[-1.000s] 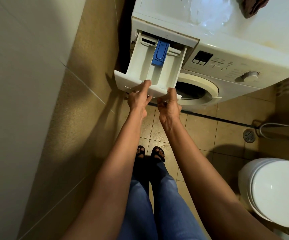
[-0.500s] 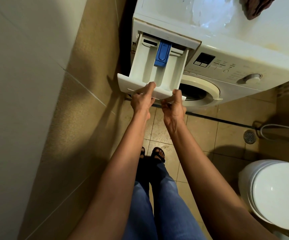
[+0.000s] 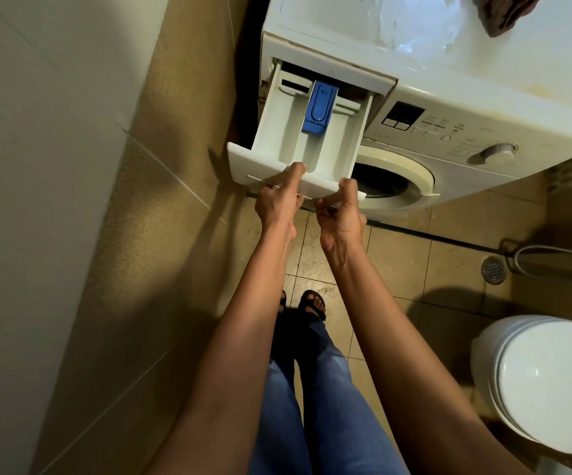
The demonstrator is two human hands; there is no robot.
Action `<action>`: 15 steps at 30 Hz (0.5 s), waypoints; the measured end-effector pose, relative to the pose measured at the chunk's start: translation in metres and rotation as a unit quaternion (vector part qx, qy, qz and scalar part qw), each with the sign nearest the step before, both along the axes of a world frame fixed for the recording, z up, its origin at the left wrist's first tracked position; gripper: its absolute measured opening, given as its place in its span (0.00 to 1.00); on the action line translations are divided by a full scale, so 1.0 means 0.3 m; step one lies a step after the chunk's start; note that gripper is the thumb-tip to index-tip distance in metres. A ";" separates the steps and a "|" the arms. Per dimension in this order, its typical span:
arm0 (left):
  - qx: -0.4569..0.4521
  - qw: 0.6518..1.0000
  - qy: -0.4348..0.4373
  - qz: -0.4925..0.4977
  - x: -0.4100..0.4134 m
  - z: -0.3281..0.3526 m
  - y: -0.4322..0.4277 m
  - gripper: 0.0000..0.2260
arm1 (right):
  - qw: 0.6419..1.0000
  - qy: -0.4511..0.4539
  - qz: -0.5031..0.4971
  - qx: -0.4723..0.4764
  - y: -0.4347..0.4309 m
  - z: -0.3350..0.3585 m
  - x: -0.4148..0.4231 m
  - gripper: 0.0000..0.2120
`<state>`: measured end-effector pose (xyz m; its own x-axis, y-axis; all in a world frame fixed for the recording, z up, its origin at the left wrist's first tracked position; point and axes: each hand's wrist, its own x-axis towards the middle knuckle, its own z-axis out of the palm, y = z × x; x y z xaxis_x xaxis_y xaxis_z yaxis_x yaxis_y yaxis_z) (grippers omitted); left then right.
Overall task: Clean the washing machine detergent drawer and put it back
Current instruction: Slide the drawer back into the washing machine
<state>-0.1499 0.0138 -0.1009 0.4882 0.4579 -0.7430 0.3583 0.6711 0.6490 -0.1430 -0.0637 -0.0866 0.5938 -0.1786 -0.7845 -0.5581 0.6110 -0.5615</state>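
A white plastic detergent drawer [image 3: 277, 132] is shown drawn far out of its slot at the top left corner of a white front-loading washing machine [image 3: 449, 80]. Its rear end is lodged in the opening, and a blue rectangular siphon cap [image 3: 320, 108] is seated in the middle compartment. The front panel is gripped from the near side by both hands, the left hand [image 3: 276, 204] near the panel's middle and the right hand [image 3: 341, 214] at its right end. Each thumb is laid over the top edge, with the fingers [image 3: 327, 209] curled beneath, clamped on the panel. The drawer's long axis is seen running from the slot toward the person, so the slot lies directly beyond the fingers, and neither hand is markedly nearer. Any coming move, out or home, is judged to depend on the drawer being kept square to that line, since a skewed pull or push could jam it in the slot.
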 end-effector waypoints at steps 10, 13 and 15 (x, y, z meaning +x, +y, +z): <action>-0.013 1.000 -0.010 -0.012 0.061 0.016 0.011 0.27 | 1.000 -0.007 0.019 -0.015 0.006 0.007 0.072 0.13; -0.014 1.000 -0.006 -0.014 0.061 0.013 0.011 0.27 | 0.999 -0.007 0.018 -0.026 0.007 0.005 0.067 0.14; -0.011 1.000 -0.010 -0.012 0.076 0.016 0.022 0.28 | 0.999 -0.012 0.022 -0.029 0.012 0.012 0.077 0.14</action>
<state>-0.1271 0.0203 -0.0960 0.5140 0.4300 -0.7423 0.3609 0.6767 0.6418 -0.1198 -0.0601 -0.0830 0.6206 -0.1960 -0.7593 -0.5698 0.5525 -0.6083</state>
